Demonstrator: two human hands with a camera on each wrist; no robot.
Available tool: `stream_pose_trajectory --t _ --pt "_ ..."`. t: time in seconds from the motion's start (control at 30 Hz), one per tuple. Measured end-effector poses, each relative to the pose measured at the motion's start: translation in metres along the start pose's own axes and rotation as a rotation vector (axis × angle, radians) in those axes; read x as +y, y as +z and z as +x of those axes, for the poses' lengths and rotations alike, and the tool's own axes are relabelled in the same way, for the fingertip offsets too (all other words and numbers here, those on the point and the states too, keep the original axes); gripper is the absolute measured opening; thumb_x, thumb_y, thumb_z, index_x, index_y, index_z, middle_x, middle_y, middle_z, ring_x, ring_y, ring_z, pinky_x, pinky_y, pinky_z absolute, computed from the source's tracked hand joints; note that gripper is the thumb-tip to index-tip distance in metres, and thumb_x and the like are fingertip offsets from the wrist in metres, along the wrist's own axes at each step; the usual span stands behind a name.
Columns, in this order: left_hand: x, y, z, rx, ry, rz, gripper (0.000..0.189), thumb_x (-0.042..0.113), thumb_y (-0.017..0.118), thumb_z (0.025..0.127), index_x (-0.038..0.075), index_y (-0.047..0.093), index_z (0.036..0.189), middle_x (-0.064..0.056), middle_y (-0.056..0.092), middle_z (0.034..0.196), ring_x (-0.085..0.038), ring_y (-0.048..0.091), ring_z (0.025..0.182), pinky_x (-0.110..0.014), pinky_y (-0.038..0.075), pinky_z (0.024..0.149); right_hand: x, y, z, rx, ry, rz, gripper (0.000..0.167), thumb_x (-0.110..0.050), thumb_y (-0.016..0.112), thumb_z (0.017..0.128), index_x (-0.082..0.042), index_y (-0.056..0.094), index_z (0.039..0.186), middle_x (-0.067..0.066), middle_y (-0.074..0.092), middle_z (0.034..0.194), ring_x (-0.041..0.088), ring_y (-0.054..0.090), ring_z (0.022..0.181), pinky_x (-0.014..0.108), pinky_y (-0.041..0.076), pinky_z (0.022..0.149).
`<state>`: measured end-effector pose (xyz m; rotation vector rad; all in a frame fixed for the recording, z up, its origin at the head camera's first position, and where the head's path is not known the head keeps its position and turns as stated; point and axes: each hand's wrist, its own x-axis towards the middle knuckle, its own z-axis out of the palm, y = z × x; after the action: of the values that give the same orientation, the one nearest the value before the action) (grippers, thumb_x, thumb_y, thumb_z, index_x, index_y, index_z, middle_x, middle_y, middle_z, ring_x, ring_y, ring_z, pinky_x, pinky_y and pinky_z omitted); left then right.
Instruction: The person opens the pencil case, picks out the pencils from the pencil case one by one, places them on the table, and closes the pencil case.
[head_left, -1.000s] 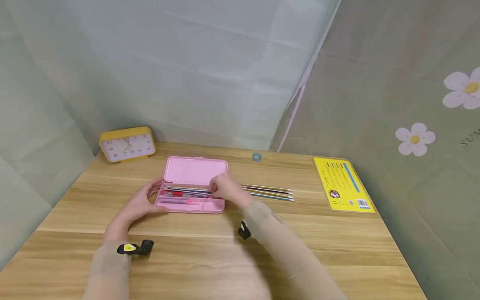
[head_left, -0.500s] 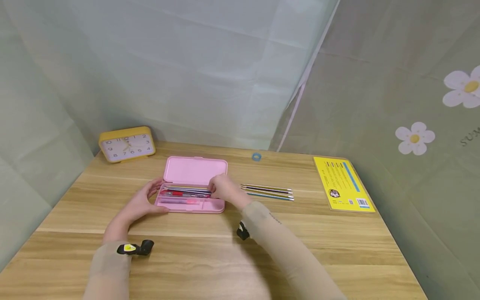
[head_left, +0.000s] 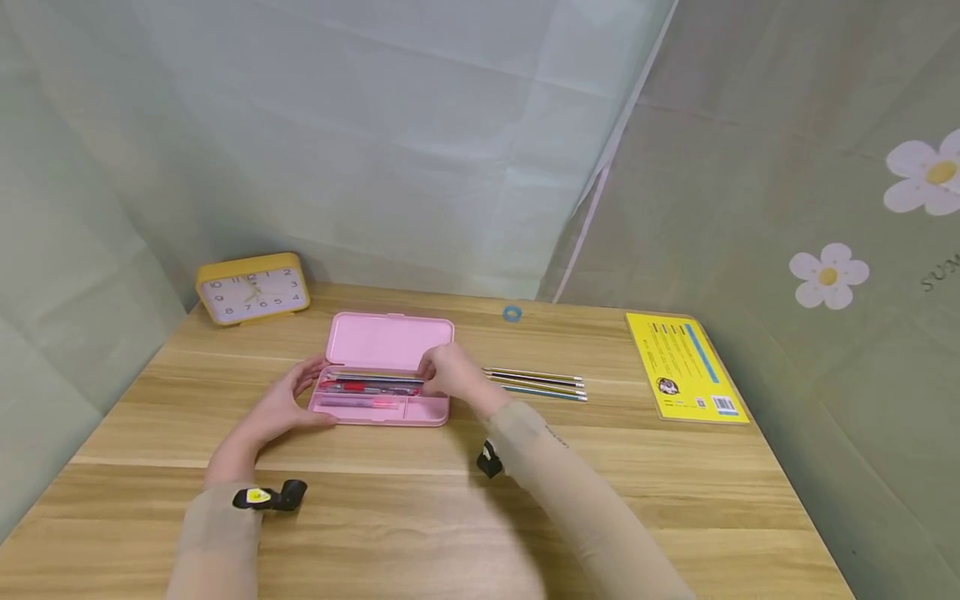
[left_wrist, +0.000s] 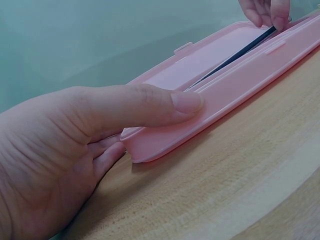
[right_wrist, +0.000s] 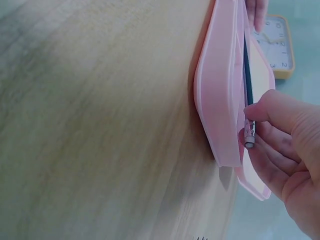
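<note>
A pink pencil case (head_left: 390,340) lies on the table with its lid folded back. My left hand (head_left: 281,406) grips its left end, the thumb (left_wrist: 185,102) along the front wall and the other fingers round the far side. At the case's right end, my right hand (head_left: 453,372) pinches a dark pencil (right_wrist: 248,75) near its eraser end. In the left wrist view that pencil slants down into the long compartment. Several pencils and a red pen (head_left: 356,387) lie there too. A pink-tipped pen (head_left: 360,402) lies in the front compartment, beside a small bare one.
Several pencils (head_left: 536,382) lie side by side right of the case. Behind them is a blue ring, like a tape roll (head_left: 512,313). A yellow alarm clock (head_left: 253,289) stands at the back left, and a yellow booklet (head_left: 686,367) lies near the table's right edge.
Very little differs. My right hand and wrist have shifted slightly at the case's right end, while my left hand keeps its hold on the left end.
</note>
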<state>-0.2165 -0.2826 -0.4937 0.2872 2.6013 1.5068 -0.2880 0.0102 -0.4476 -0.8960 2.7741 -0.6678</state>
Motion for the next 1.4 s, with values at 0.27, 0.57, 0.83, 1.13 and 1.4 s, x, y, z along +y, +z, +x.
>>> stream_pose_trajectory --t 0.27,0.57,0.83,1.13,1.4 --pt "0.0 0.0 0.0 0.0 0.004 -0.002 0.112 0.019 0.088 0.07 -0.001 0.016 0.154 -0.03 0.028 0.154 -0.051 0.027 0.141 -0.064 0.024 0.117 0.003 -0.001 0.0 -0.007 0.012 0.08 0.021 -0.003 0.082 0.072 -0.004 0.073 0.091 0.006 0.075 0.083 0.009 0.068 0.073 0.01 0.053 0.069" --pt "-0.002 0.0 0.001 -0.003 -0.004 0.005 0.113 0.021 0.088 0.07 -0.001 0.016 0.154 -0.03 0.027 0.155 -0.051 0.026 0.141 -0.064 0.024 0.117 0.004 0.0 -0.002 -0.023 0.019 0.152 0.022 0.0 0.08 0.073 -0.002 0.074 0.094 0.01 0.076 0.091 0.017 0.073 0.083 0.011 0.056 0.073" --pt "-0.002 -0.001 0.001 -0.003 -0.005 0.004 0.113 0.02 0.088 0.07 -0.002 0.016 0.154 -0.03 0.027 0.154 -0.051 0.026 0.141 -0.064 0.024 0.117 0.004 -0.003 -0.005 0.011 -0.003 0.153 0.02 0.002 0.077 0.073 -0.001 0.074 0.093 0.01 0.076 0.089 0.016 0.072 0.08 0.011 0.056 0.07" --pt "-0.005 0.002 0.003 -0.009 0.007 -0.011 0.113 0.019 0.088 0.07 -0.002 0.016 0.154 -0.03 0.026 0.155 -0.051 0.025 0.142 -0.063 0.023 0.117 0.012 -0.009 -0.013 0.079 -0.02 0.196 0.018 0.007 0.069 0.076 -0.001 0.073 0.092 0.01 0.075 0.088 0.015 0.069 0.079 0.011 0.055 0.072" --pt "-0.008 0.0 0.004 -0.005 0.001 0.003 0.114 0.022 0.088 0.071 -0.002 0.015 0.154 -0.03 0.026 0.155 -0.05 0.023 0.143 -0.064 0.021 0.117 0.026 -0.018 -0.025 0.198 -0.028 0.285 0.016 0.008 0.069 0.079 0.003 0.072 0.093 0.015 0.073 0.088 0.026 0.07 0.082 0.019 0.058 0.073"
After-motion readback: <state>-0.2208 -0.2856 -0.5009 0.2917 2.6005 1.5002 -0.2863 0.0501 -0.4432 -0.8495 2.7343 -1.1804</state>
